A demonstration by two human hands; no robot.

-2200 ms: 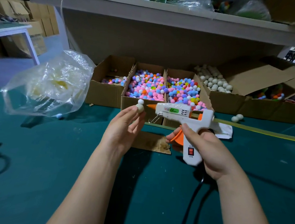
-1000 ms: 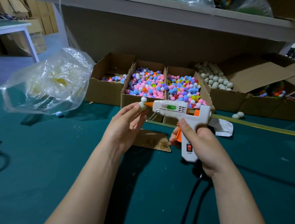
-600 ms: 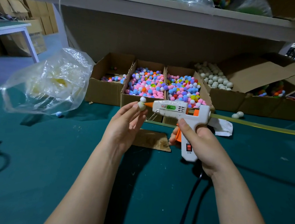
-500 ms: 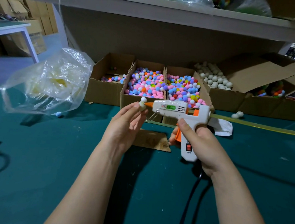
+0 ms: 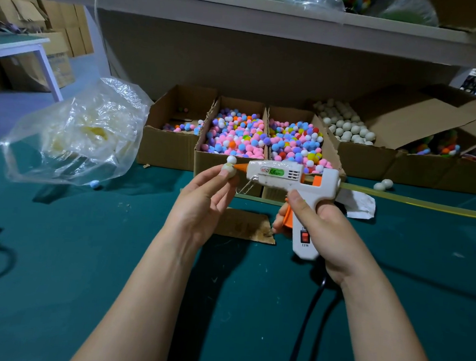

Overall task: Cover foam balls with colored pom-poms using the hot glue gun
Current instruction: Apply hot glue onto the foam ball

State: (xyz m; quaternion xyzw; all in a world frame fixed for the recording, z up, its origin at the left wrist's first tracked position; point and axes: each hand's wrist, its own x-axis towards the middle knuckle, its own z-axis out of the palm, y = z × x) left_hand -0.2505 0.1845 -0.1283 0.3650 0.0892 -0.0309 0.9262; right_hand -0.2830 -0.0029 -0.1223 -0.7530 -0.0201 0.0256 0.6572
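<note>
Centre of frame: left hand [image 5: 201, 203] pinched a small foam ball [image 5: 229, 170] between thumb and fingertips, held up above the green table [image 5: 54, 251]. One white pom-pom [image 5: 231, 159] sat on top of the ball; the rest of its surface looked bare.

Right hand [image 5: 321, 229] was wrapped round the handle of the glue gun [image 5: 288, 181], forefinger laid along the body and the other fingers at the orange trigger. Could not tell if the trigger was squeezed. The orange nozzle met the ball's right side, touching or nearly so. A glue stick [image 5: 414, 201] trailed out the back toward the right edge.

Judgement: early stage on this ball. One piece was on, a glue dab was likely going down for the second, and nearly the whole ball was left to cover.

Behind the hands stood two pom-pom boxes [image 5: 234, 137], both well filled. Right of them was a box of plain balls [image 5: 346, 126], so many remained untouched. The far-right box held something multicoloured, too dim to identify.
</note>
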